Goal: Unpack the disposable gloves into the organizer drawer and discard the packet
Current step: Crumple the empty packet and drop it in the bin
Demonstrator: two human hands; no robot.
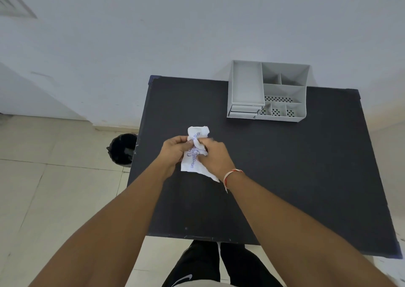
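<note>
Above the middle of the black table (285,177), the left hand (175,148) and right hand (213,155) both pinch the crumpled white glove packet (195,153). The grey organizer (267,91) stands at the far edge; a black bin (122,149) sits left on the floor.

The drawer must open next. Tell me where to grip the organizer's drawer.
Grip the drawer front at the organizer's lower left, coming from the near side. It faces the person, set under the tall tray. No handle is discernible, so pinch its top edge.
</note>
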